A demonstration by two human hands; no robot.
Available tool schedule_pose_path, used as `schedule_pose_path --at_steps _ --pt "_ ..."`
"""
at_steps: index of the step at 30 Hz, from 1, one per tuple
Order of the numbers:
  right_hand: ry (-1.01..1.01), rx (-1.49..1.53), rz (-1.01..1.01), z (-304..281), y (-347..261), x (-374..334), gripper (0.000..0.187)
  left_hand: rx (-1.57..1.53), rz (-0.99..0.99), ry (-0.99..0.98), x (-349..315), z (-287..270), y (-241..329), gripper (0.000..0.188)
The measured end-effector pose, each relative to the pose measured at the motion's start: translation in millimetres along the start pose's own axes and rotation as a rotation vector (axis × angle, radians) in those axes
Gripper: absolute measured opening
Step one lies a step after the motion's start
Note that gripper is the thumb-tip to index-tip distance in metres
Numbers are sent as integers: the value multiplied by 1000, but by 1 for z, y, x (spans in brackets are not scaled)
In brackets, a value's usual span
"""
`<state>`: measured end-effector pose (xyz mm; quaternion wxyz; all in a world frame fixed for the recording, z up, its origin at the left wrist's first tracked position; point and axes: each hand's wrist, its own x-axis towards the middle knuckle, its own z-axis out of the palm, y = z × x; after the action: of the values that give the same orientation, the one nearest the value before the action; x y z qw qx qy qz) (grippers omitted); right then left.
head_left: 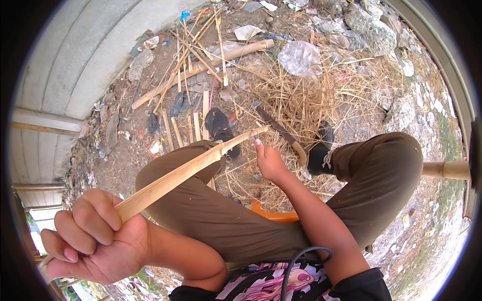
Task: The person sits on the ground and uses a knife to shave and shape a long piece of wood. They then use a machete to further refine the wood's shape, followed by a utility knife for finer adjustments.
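My left hand (103, 233), at the lower left, is closed around the near end of a long split bamboo strip (175, 175). The strip slants up and away across my left knee, its far end narrow and rough. Close to that far end is my right hand (271, 161), fingers curled in and thumb up. A small bluish tip shows by the thumb, too small to name, and the curled fingers hide what they hold. On the ground just beyond lies a machete (278, 126) with a dark blade and a wooden handle, among dry shavings.
Beyond my feet, a bamboo pole (203, 67) lies under a pile of thin split strips (193, 42). Shorter strips (197, 125) lie beside my left shoe (219, 128). Plastic litter (300, 59) and rubble (370, 32) cover the ground. A pale wall (75, 60) rises at left.
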<state>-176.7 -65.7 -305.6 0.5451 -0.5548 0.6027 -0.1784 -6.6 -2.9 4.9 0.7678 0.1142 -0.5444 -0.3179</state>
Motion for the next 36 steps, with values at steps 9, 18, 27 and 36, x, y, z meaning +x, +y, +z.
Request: schedule_pose_path --at_steps 9,18,27,36 --pt "20 115 -183 5 -26 -16 60 86 31 85 -2 -13 8 41" --pt "65 -38 -151 7 -33 -18 61 19 -35 6 -3 -5 4 44" --pt "57 -192 -57 10 -42 -6 64 147 14 102 -3 -9 4 42" --pt "36 -112 56 15 -22 13 66 212 39 121 1 -15 7 40"
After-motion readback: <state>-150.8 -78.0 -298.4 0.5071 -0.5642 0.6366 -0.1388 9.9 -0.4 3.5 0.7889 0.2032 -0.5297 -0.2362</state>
